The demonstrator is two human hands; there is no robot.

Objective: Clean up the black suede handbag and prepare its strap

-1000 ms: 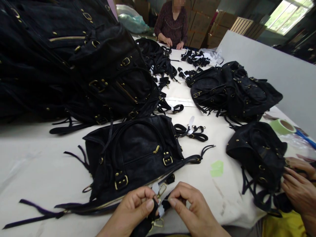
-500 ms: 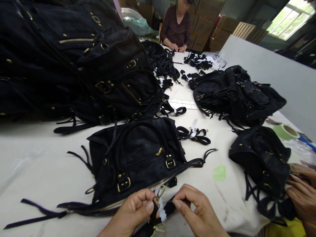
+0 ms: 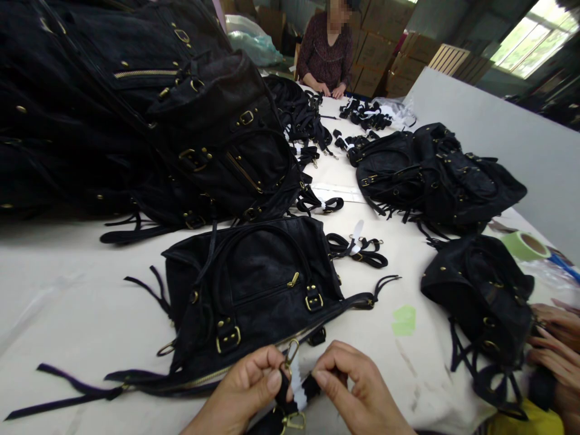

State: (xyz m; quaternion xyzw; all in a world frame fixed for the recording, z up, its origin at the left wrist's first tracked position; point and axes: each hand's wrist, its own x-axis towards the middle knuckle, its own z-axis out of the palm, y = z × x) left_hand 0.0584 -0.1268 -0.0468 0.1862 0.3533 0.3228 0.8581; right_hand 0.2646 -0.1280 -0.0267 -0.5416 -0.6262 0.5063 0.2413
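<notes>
Both my hands grip a folded black strap (image 3: 309, 388) with brass clips, wrapped by a white band (image 3: 297, 386). My left hand (image 3: 254, 386) pinches its clip end between thumb and fingers, and a brass clip (image 3: 292, 352) sticks up there. Thumb and forefinger of my right hand (image 3: 351, 383) are closed on the strap's other side. Just beyond my hands lies a black leather handbag (image 3: 267, 272) with brass buckles, its handle folded over the front and its zip edge facing me.
A tall heap of black bags (image 3: 136, 121) fills the left. Bundled straps (image 3: 357, 249) lie past the handbag. More bags (image 3: 444, 169) and green tape (image 3: 525, 244) are at right, where another person's hands (image 3: 555, 350) touch a bag. Someone (image 3: 326, 54) sits at the far end.
My right hand has shifted slightly left along the strap, closer to the white band. My left hand keeps its pinch. The handbag lies as before.
</notes>
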